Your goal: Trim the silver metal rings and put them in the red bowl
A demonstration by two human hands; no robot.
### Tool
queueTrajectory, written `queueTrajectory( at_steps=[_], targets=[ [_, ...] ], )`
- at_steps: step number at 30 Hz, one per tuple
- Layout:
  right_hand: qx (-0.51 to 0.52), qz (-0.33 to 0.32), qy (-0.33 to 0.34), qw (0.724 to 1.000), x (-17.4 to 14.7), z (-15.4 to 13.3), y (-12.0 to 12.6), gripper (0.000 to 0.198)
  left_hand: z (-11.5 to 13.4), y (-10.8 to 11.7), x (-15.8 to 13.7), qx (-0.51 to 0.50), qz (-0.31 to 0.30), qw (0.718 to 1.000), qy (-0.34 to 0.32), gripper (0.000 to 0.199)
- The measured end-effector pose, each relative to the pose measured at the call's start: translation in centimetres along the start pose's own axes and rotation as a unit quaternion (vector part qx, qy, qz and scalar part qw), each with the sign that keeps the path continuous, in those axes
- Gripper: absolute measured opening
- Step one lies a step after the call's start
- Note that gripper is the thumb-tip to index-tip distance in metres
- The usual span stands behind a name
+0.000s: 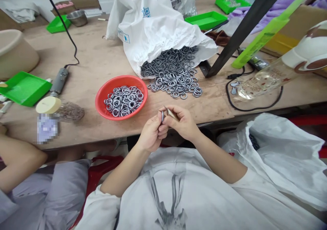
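My left hand [152,134] is closed, pinching a grey metal ring [162,116] between thumb and fingers. Close against it, my right hand [187,124] is wrapped round a small pointed, blade-like tool [171,114], its tip up near the ring; most of the tool is hidden by the fingers. To the left of the hands stands a red bowl [99,102] partly filled with similar rings [124,100]. Beyond the hands, a heap of loose grey rings [176,78] spills out of a white woven sack [153,32] lying on the table.
A black metal post [242,32] slants up at the right, near a clear bottle [265,80] and a black cable [230,102]. On the left are a lidded jar [68,111], a green tray [25,87] and a grey corded tool [60,82]. Another person's arm [20,155] rests nearby.
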State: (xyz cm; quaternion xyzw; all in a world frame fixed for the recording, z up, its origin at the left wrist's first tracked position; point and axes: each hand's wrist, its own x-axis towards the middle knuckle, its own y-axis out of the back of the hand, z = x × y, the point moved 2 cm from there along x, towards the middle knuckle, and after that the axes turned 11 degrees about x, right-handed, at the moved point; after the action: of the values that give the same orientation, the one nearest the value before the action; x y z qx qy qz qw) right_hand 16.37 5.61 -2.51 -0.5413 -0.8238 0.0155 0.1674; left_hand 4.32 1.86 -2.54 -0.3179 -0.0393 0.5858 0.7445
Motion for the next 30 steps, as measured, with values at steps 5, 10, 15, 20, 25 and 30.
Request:
queueTrajectory(
  at_steps=[5, 10, 15, 20, 25, 30],
  targets=[
    [-0.031, -0.007, -0.009, 0.999, 0.2, -0.7, 0.2, 0.037, 0.1, 0.0, -0.5, 0.037, 0.027, 0.998, -0.052, 0.062],
    [-0.237, -0.024, 0.135, 0.962, -0.6, -2.1, 0.5, 0.035, 0.5, 0.0, -0.6, 0.031, 0.025, 0.997, -0.061, 0.058],
    [-0.326, -0.044, 0.184, 0.926, -1.3, -2.7, 0.1, 0.038, 0.1, -0.2, -0.5, 0.016, 0.03, 0.998, -0.045, 0.062],
    [-0.324, -0.058, 0.176, 0.928, -1.3, -2.3, -0.2, 0.043, 0.0, 0.2, -0.4, 0.017, 0.022, 0.999, -0.044, 0.062],
    [-0.305, -0.022, 0.034, 0.951, 0.7, -0.2, 1.7, 0.054, 0.0, 0.7, -0.7, 0.066, -0.022, 0.995, -0.075, 0.056],
    [-0.582, 0.073, -0.113, 0.802, 4.6, 0.8, 4.8, 0.038, -0.4, 0.8, -1.2, 0.096, -0.074, 0.991, -0.064, 0.055]
  ],
)
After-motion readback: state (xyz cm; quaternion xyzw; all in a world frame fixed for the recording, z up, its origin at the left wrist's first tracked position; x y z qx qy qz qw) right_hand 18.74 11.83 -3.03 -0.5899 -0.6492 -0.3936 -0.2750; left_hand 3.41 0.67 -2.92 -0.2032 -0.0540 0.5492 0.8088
